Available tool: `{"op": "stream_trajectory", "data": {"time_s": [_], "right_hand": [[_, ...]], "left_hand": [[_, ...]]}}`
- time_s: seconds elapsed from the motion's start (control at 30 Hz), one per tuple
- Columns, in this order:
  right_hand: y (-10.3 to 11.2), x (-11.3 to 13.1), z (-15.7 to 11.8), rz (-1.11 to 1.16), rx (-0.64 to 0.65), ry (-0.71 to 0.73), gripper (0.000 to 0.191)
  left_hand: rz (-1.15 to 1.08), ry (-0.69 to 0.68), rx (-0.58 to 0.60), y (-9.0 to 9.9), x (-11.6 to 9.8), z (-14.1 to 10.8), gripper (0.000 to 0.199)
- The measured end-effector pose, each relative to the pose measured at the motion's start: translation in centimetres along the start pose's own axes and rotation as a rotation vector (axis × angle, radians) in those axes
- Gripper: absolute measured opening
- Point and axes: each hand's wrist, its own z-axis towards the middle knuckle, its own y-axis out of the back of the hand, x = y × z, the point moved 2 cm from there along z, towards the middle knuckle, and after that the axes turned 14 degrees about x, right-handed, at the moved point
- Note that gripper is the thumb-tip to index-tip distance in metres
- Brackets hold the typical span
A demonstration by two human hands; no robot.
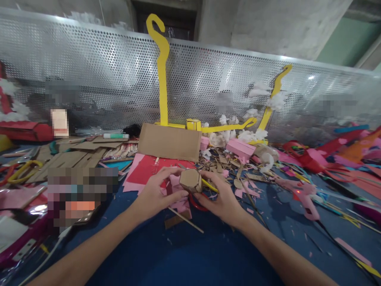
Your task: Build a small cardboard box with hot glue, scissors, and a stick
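Observation:
Between my two hands, above the blue table (178, 258), is a small brown cardboard box (190, 181) with a six-sided top. My left hand (162, 190) grips its left side, thumb in front and fingers behind. On the right side my right hand (218, 194) holds the same box with thumb and fingers. Below and behind it lie red paper (149, 169), pink paper (131, 174) and scissors with red handles (199, 202), partly hidden. A thin wooden stick (187, 220) lies just in front.
A cardboard sheet (169, 142) leans behind my hands, near a tall yellow hooked strip (162, 75). Cardboard scraps (220, 163) and pink boxes (240, 149) lie behind right. A pink glue gun (306, 196) with a red light sits at right. Yellow-handled scissors (25, 171) lie at left.

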Motion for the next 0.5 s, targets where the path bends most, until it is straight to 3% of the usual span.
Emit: {"op": "stream_trajectory", "data": {"time_s": [0.27,0.5], "right_hand": [[-0.03,0.10,-0.12,0.094,0.027,-0.004,0.048],[-0.40,-0.43,0.03,0.493,-0.006,-0.057,0.040]], "left_hand": [[0.021,-0.013,0.003,0.10,-0.45,0.21,0.041],[-0.014,-0.019,0.014,0.16,-0.79,0.12,0.032]]}}
